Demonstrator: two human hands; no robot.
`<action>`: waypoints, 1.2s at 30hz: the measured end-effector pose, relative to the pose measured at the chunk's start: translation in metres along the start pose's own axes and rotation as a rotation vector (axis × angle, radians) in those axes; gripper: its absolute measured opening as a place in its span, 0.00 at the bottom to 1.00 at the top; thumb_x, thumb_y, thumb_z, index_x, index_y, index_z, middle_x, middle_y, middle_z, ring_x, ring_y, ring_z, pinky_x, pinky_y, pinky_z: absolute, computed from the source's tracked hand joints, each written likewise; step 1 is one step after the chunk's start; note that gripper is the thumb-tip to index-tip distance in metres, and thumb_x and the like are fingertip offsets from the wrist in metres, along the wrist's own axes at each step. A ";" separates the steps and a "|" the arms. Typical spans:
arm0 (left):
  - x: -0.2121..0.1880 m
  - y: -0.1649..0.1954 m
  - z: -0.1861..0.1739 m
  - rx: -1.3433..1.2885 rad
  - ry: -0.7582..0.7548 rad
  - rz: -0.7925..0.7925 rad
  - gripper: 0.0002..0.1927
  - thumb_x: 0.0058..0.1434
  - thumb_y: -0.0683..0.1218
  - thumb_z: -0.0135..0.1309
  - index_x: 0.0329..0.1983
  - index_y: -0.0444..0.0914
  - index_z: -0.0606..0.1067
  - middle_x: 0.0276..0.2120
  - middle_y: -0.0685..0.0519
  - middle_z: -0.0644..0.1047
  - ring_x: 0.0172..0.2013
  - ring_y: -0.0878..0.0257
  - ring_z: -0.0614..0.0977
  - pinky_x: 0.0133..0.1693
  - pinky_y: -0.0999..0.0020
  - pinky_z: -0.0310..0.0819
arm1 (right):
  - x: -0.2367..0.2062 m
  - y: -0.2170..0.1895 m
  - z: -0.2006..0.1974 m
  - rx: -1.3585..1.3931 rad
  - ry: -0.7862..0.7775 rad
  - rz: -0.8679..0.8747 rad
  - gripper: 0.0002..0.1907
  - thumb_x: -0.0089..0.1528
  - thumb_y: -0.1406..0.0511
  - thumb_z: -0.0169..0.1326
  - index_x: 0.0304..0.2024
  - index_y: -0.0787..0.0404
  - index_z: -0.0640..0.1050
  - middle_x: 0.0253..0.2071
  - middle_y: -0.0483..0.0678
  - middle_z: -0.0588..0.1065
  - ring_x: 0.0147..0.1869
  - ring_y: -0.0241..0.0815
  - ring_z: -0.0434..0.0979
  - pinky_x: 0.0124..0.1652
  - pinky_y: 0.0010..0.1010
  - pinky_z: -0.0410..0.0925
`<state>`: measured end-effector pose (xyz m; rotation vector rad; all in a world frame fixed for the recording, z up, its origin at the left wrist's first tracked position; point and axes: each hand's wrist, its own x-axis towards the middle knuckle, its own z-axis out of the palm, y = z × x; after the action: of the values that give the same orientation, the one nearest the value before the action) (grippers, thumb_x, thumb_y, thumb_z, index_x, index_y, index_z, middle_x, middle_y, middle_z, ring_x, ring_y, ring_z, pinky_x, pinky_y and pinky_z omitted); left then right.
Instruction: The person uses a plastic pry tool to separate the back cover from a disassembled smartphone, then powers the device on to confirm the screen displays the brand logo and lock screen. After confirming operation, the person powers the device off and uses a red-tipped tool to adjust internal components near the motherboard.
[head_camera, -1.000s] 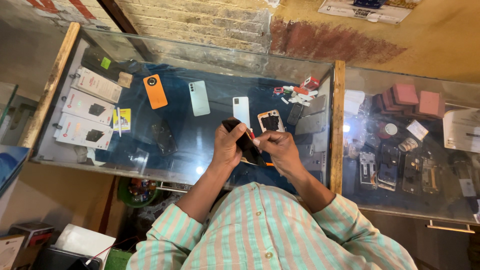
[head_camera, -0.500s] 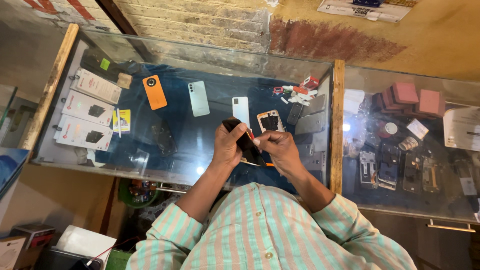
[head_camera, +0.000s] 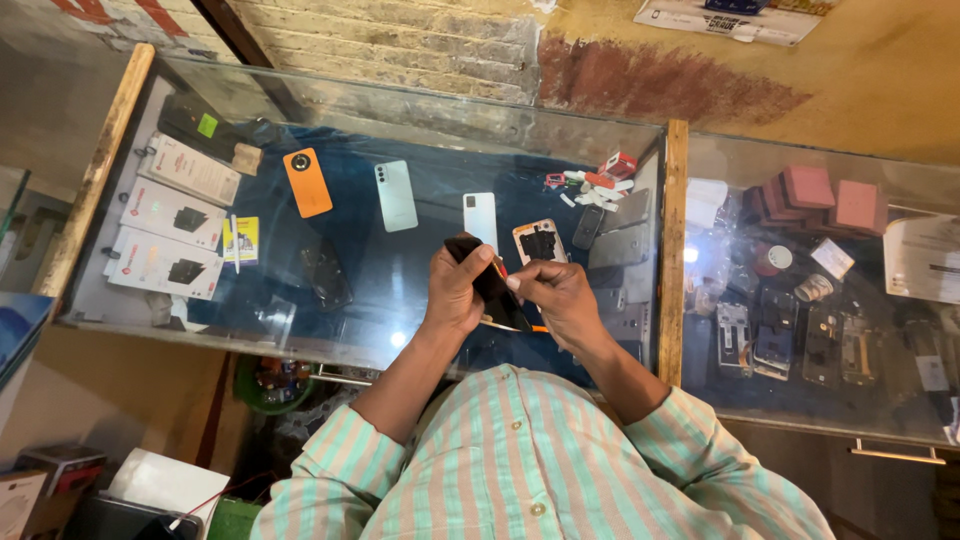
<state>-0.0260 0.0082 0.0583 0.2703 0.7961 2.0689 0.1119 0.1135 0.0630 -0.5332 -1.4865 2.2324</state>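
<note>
Both hands grasp black phone (head_camera: 492, 285): left hand (head_camera: 455, 292), right hand (head_camera: 558, 298). Thin, light, slippery, breakable. Hold by side edges, near desk (head_camera: 400, 330) front edge.

Glass-topped wooden display counter (head_camera: 400, 345); beneath the glass, on blue cloth: orange phone (head_camera: 307, 182), pale green phone (head_camera: 396, 196), white phone (head_camera: 480, 219).

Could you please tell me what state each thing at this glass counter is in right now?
Left hand: gripping the dark phone.
Right hand: pinching at the phone's edge.
Dark phone: held tilted above the glass.
Orange phone: lying back up.
White phone: lying flat.
Opened phone: back off, insides showing.
Glass counter: closed.
</note>
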 end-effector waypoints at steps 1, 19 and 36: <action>0.000 0.000 0.000 0.001 0.000 -0.004 0.13 0.60 0.45 0.67 0.33 0.38 0.72 0.27 0.49 0.77 0.26 0.63 0.80 0.32 0.67 0.77 | 0.000 0.000 0.000 0.003 0.000 0.002 0.05 0.63 0.72 0.60 0.32 0.68 0.82 0.29 0.46 0.78 0.34 0.32 0.73 0.38 0.26 0.68; 0.000 0.001 0.001 -0.002 0.023 -0.015 0.13 0.59 0.45 0.67 0.33 0.38 0.72 0.26 0.50 0.77 0.26 0.64 0.79 0.31 0.67 0.77 | 0.001 -0.002 0.002 -0.010 0.006 0.010 0.05 0.63 0.72 0.59 0.32 0.67 0.82 0.29 0.46 0.78 0.33 0.31 0.73 0.37 0.25 0.68; 0.001 -0.001 -0.003 -0.033 0.036 -0.035 0.12 0.58 0.45 0.66 0.34 0.38 0.73 0.27 0.52 0.78 0.27 0.64 0.80 0.31 0.66 0.78 | 0.001 0.002 0.002 -0.017 0.025 0.020 0.04 0.62 0.71 0.60 0.32 0.68 0.82 0.30 0.47 0.79 0.34 0.32 0.74 0.38 0.26 0.69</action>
<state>-0.0270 0.0084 0.0551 0.2007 0.7824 2.0569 0.1102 0.1117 0.0620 -0.5821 -1.4953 2.2221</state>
